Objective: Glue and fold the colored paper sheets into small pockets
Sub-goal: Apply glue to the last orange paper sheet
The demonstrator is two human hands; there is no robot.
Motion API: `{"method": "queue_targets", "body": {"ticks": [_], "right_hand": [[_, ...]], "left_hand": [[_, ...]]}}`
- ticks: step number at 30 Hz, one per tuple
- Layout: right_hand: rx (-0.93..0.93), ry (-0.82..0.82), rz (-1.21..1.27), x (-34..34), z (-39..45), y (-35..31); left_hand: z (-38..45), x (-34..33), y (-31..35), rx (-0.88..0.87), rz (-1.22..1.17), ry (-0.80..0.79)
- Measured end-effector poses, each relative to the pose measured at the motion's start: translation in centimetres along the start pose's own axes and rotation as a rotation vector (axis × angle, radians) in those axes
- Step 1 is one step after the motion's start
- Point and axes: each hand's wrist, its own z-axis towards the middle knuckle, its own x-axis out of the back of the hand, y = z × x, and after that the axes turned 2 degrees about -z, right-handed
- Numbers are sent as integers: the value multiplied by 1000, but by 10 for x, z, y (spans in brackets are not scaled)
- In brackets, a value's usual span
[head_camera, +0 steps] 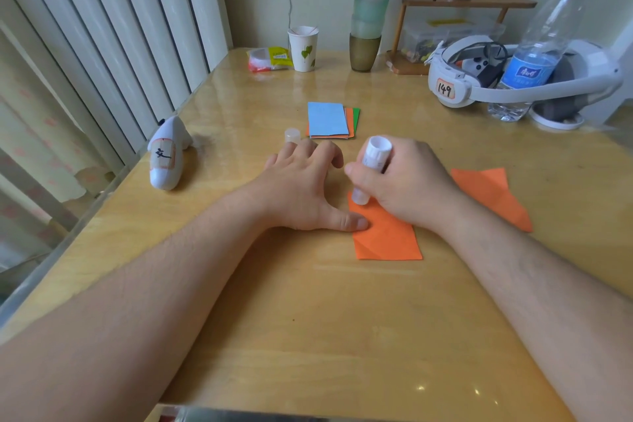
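1. Right hand (407, 181) grips a white glue stick (371, 169), fingers curled round the barrel, stick tilted, lower end down on the top left corner of an orange paper sheet (387, 235).
2. That sheet lies flat on the wooden table (308, 319), centre of view, with diagonal creases; looks partly folded at the lower left, hard to be sure.
3. Left hand (301, 188) open, fingers spread flat on the table; thumb tip presses the sheet's left edge.
4. Glue cap (292, 135) stands upright just beyond the left fingertips, apart from the stick.
5. Stack of paper sheets (330, 120) behind the cap: light blue on top, orange and green edges showing beneath.
6. Second orange folded piece (493, 195) lies to the right of the right wrist, pointed corners.
7. White handheld controller (168, 154) with a labelled sticker lies at the table's left edge.
8. Back of table: paper cup (303, 48) with leaf print, stack of coloured tumblers (370, 10), white headset (513, 79) tagged 149, clear water bottle (544, 44) with blue cap.
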Motion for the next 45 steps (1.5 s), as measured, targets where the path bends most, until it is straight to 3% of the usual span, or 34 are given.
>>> {"method": "queue_targets", "body": {"ticks": [14, 30, 34, 38, 45], "right_hand": [[-36, -112, -62, 11, -7, -1], [-97, -87, -117, 34, -15, 21], [-66, 50, -187, 36, -13, 23], [-12, 195, -90, 30, -10, 18], [43, -9, -48, 3, -5, 2]], "left_hand": [[-1, 1, -1, 3, -10, -5], [0, 0, -4, -4, -17, -3], [-1, 1, -3, -3, -12, -7], [-1, 1, -1, -9, 16, -6], [-3, 1, 1, -14, 29, -3]]}}
